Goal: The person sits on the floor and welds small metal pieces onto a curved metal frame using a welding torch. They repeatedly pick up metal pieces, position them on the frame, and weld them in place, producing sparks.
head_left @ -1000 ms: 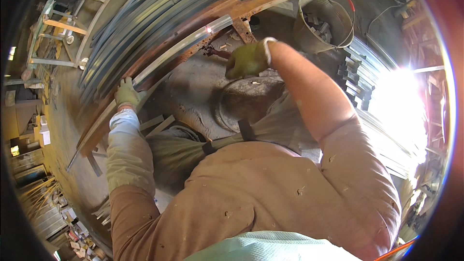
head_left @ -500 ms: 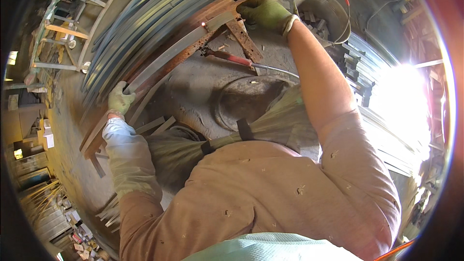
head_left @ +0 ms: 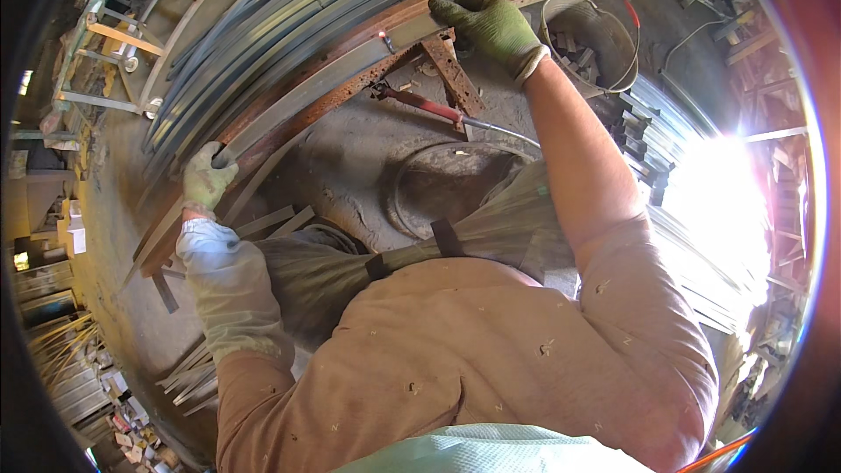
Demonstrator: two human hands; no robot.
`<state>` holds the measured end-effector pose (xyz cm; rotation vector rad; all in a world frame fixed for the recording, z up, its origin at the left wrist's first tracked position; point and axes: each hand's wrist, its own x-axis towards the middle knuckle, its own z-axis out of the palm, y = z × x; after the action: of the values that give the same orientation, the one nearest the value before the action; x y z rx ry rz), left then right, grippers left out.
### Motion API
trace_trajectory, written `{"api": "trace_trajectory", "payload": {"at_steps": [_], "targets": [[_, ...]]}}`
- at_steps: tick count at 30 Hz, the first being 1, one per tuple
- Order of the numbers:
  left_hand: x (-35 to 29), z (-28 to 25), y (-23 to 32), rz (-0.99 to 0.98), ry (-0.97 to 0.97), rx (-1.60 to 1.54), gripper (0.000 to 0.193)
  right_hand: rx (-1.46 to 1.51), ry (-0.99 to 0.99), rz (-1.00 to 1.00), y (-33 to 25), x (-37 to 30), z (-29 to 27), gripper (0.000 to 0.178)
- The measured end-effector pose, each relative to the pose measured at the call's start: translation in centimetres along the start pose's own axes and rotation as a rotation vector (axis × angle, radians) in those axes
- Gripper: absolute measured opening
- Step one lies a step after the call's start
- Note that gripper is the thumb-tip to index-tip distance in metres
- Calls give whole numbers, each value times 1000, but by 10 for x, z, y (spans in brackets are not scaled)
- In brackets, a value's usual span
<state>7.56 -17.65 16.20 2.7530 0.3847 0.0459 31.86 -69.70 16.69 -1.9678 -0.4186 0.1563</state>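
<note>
A long grey metal bar (head_left: 326, 86) lies slantwise along a rusty steel beam (head_left: 337, 98). My left hand (head_left: 208, 177), in a pale glove, is closed round the bar's near-left end. At the far-right end, my right hand (head_left: 492, 31), in a green glove, is closed on the bar, its fingertips curled over the edge. A small shiny piece (head_left: 387, 42) stands out on the bar short of my right hand. Below the beam sits a red-handled tool (head_left: 425, 107) with a grey cable, beside a rusty brace plate (head_left: 451, 74).
Many long metal strips (head_left: 289, 44) lie stacked just beyond the beam. A bucket of scrap (head_left: 589, 48) stands past my right hand. Square tubes (head_left: 653, 136) are piled at the right. A metal frame (head_left: 131, 31) is at the far left. Loose offcuts (head_left: 193, 377) lie lower left.
Both hands keep their hold on the bar. My left hand has shifted slightly left and my right hand slightly right; the whole view has also shifted a little.
</note>
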Motion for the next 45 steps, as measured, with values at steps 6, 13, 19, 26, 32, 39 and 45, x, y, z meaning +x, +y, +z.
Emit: {"api": "trace_trajectory", "payload": {"at_steps": [6,13,19,26,32,39,45], "targets": [[-11,1,7,201,268,117,48,128,7,-19,-9,0,0,55],[-23,-3,20,166,352,377,49,379,-82,-28,-21,-4,-6,41],[-24,2,18,75,312,341,46,407,-97,-134,-16,-4,-6,28],[-21,9,-7,73,501,370,50,816,-102,52,-44,-20,-5,14],[-32,-1,28,159,536,186,47,475,-55,-265,-39,-26,-13,17],[-34,3,23,124,663,395,40,809,-98,-76,-40,-32,-10,20],[-35,15,32,119,561,394,31,631,-46,108,-56,-30,-10,25]]}}
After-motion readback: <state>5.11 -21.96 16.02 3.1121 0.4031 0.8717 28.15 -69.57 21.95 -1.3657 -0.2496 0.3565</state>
